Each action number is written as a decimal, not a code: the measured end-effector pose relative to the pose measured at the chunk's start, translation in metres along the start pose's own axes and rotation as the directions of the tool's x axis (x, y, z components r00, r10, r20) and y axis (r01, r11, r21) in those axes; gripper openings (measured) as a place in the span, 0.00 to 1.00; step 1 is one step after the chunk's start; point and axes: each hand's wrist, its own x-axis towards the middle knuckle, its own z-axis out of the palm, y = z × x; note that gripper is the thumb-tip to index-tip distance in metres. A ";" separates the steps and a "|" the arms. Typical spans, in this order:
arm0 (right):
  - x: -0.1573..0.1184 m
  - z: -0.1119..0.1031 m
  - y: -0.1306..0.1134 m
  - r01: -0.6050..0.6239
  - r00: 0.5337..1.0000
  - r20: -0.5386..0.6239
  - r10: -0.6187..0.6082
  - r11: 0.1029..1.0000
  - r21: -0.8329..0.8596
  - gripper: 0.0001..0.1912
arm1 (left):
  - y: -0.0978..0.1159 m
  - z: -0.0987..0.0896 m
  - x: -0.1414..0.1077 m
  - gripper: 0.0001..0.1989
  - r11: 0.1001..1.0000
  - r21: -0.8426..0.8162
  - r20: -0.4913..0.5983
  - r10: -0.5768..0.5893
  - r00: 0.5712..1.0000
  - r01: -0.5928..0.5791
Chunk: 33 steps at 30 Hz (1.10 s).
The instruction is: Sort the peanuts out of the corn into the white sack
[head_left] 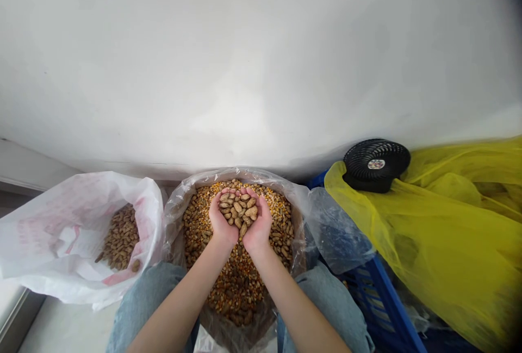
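My left hand (221, 222) and my right hand (260, 226) are cupped side by side, together holding a heap of unshelled peanuts (240, 210). They are over a clear plastic-lined bag (299, 200) between my knees. Inside that bag lies a mix of corn kernels and other grains (240, 274), with more peanuts in their shells along its sides. My forearms hide part of the mix. To the left, a white plastic sack (87, 190) lies open with more peanuts (121, 236) in it.
A blue plastic crate (383, 293) stands at the right, partly covered by yellow mesh netting (444, 233). On the netting rests a small black fan (377, 162). A white wall (228, 70) rises directly behind the bags.
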 end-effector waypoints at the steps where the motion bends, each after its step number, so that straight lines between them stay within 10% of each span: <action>1: 0.000 0.000 0.000 0.002 1.000 -0.003 -0.002 1.000 -0.004 0.12 | 0.000 0.000 0.000 0.05 1.000 0.001 0.001 0.000 1.000 0.000; 33: 0.000 -0.001 0.002 0.034 0.999 0.000 -0.034 0.997 -0.074 0.16 | 0.000 0.001 0.000 0.06 1.000 0.016 -0.044 0.000 0.999 0.000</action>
